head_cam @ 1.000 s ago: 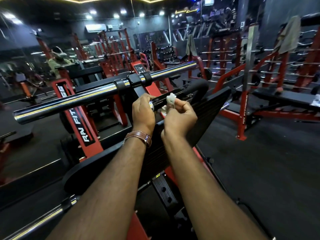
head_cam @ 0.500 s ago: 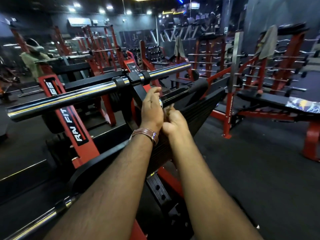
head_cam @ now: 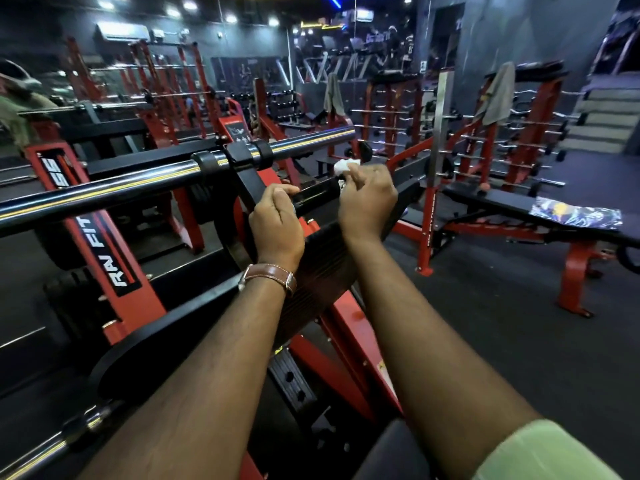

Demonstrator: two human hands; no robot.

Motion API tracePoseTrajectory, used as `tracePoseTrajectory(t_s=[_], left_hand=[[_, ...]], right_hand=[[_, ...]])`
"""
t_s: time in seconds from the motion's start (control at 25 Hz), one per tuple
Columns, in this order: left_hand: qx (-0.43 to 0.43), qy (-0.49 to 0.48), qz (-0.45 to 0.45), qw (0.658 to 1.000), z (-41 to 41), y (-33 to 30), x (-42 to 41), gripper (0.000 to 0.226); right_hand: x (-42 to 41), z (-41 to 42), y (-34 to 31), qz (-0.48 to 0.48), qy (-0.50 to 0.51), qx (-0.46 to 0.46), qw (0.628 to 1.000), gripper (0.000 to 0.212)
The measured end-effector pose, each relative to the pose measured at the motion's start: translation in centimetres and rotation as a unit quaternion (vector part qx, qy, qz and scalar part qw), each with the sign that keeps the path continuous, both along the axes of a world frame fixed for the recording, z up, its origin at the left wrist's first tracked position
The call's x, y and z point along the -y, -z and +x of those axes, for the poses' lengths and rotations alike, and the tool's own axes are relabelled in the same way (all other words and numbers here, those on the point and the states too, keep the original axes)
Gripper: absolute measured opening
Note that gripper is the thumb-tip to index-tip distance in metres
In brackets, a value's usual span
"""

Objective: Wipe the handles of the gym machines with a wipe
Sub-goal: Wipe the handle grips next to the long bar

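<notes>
The wipe is small, white, crumpled; judged light and limp, best bunched in the fingertips and pressed onto the black handle (a rigid, smooth-looking bar). The right hand pinches the wipe at the handle's far end. The left hand, fingers curled, grips the near end. Both forearms reach forward, knuckles uppermost.

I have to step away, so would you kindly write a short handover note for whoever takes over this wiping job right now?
Left hand grips the near end of the black handle.
Right hand pinches the white wipe against the same handle, farther along it.
Done: wiping of this handle is under way; how much is clean cannot be told.
Left: finish this handle, then move on to the other machines' handles.
</notes>
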State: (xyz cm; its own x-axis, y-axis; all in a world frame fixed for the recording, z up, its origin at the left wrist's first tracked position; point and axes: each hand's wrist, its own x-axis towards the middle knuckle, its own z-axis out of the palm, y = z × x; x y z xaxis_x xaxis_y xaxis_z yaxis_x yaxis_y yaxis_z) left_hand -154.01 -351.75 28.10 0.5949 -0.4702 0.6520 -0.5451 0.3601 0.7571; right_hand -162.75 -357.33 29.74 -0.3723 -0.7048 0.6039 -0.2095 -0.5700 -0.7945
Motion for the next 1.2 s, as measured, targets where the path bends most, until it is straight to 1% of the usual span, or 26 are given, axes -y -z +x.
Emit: tracePoseTrajectory(t_s=[0.08,0.12,0.16,0.2,0.24,0.32,0.36,0.4,0.48,0.52,0.56,0.64,0.68,0.72,0.76,0.84,0.88,0.92,1.0,1.04,1.08,1.16,1.2], left_hand=[[0.107,-0.077,-0.008,0.991,0.1,0.3,0.1,0.036],[0.171,-0.124,-0.007,0.977,0.2,0.7,0.2,0.034],[0.238,-0.166,-0.003,0.957,0.4,1.0,0.2,0.033],[0.296,-0.199,0.005,0.934,0.7,1.2,0.3,0.032],[0.337,-0.228,0.015,0.913,1.0,1.3,0.3,0.032],[0.382,-0.266,0.029,0.885,1.2,1.1,0.2,0.032],[0.395,-0.276,0.040,0.875,1.1,1.1,0.0,0.032],[0.407,-0.286,0.053,0.866,0.9,1.0,-0.1,0.032],[0.435,-0.311,0.081,0.841,0.7,0.7,-0.4,0.032],[0.456,-0.325,0.095,0.823,0.8,0.6,-0.6,0.031],[0.486,-0.340,0.106,0.798,1.0,0.4,-0.9,0.032],[0.554,-0.354,0.126,0.743,1.5,0.0,-1.5,0.038],[0.578,-0.354,0.136,0.723,1.7,-0.2,-1.7,0.042],[0.592,-0.353,0.148,0.710,1.8,-0.5,-1.7,0.045],[0.597,-0.354,0.160,0.702,1.8,-0.6,-1.7,0.048],[0.606,-0.359,0.176,0.688,1.7,-0.7,-1.7,0.050],[0.614,-0.359,0.177,0.681,1.7,-0.8,-1.7,0.051],[0.622,-0.355,0.176,0.676,1.6,-0.9,-1.7,0.052],[0.636,-0.344,0.178,0.667,1.5,-1.3,-1.8,0.054],[0.639,-0.338,0.186,0.666,1.4,-1.5,-1.8,0.055],[0.639,-0.330,0.199,0.666,1.2,-1.7,-1.7,0.057],[0.636,-0.313,0.221,0.670,0.8,-2.2,-1.3,0.060],[0.635,-0.303,0.230,0.672,0.6,-2.5,-1.1,0.062]], right_hand=[[-0.8,-0.6,0.0,-0.042,-0.027,-0.077,0.996,0.020],[-1.3,-0.8,0.3,-0.057,-0.067,-0.108,0.990,0.025],[-1.3,-1.2,0.7,-0.061,-0.110,-0.134,0.983,0.027],[-0.5,-1.8,0.6,-0.048,-0.133,-0.141,0.980,0.029],[0.8,-2.5,0.2,-0.024,-0.134,-0.143,0.980,0.030],[3.5,-3.7,-1.2,0.041,-0.115,-0.123,0.985,0.031],[3.6,-3.5,-1.5,0.043,-0.109,-0.134,0.984,0.030],[2.7,-2.9,-1.4,0.017,-0.117,-0.158,0.980,0.030],[0.3,-1.6,-0.1,-0.070,-0.169,-0.227,0.956,0.032],[0.5,-1.8,0.4,-0.095,-0.177,-0.245,0.948,0.031],[1.8,-2.3,0.1,-0.097,-0.164,-0.252,0.949,0.030],[5.4,-3.8,-1.0,-0.032,-0.099,-0.210,0.972,0.029],[6.3,-4.1,-1.2,-0.003,-0.073,-0.184,0.980,0.029],[6.1,-3.9,-0.9,0.000,-0.068,-0.166,0.984,0.028],[5.0,-3.2,-0.2,-0.020,-0.084,-0.165,0.982,0.028],[2.4,-2.4,1.7,-0.102,-0.144,-0.184,0.967,0.032],[2.4,-2.7,2.0,-0.136,-0.152,-0.182,0.962,0.033],[3.5,-3.1,1.7,-0.142,-0.135,-0.166,0.966,0.031],[5.8,-3.4,0.9,-0.065,-0.069,-0.066,0.993,0.025],[5.5,-2.9,0.6,-0.030,-0.055,-0.019,0.998,0.027],[4.3,-1.9,0.9,-0.023,-0.068,0.010,0.997,0.031],[0.4,0.0,2.3,-0.061,-0.141,0.012,0.988,0.034],[-0.5,0.3,2.4,-0.066,-0.155,0.033,0.985,0.033]])
